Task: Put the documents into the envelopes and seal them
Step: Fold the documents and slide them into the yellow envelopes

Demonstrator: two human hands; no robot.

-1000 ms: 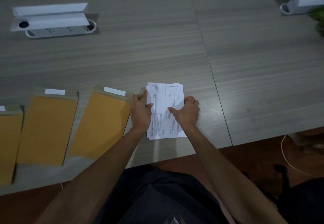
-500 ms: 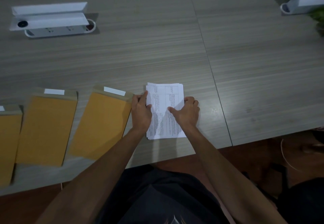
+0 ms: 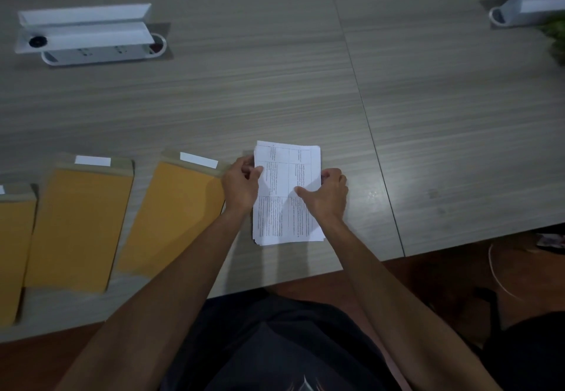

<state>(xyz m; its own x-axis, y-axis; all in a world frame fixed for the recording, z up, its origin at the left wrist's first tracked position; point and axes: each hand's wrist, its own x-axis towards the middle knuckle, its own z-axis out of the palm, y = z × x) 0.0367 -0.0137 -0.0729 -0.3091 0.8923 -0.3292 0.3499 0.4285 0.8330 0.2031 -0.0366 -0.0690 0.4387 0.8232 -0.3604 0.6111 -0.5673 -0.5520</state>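
A small stack of white printed documents (image 3: 282, 176) lies on the grey wooden table (image 3: 275, 84) near its front edge. My left hand (image 3: 240, 187) pinches the stack's left edge, thumb on top. My right hand (image 3: 325, 196) grips the right edge, thumb pressing the top sheet. Three orange-brown envelopes lie flat to the left with open flaps and white adhesive strips: one (image 3: 171, 219) beside my left hand, one (image 3: 76, 225) further left, one (image 3: 13, 247) cut off by the frame edge.
A white pop-up power socket box (image 3: 88, 35) stands open at the far left of the table, another (image 3: 529, 2) at the far right beside something green (image 3: 556, 35). A seam (image 3: 367, 121) splits the tabletop. A white cable (image 3: 498, 274) lies on the floor at right.
Both hands stay on the paper stack. My left fingers have curled a little tighter around the stack's left edge. Nothing else has moved.
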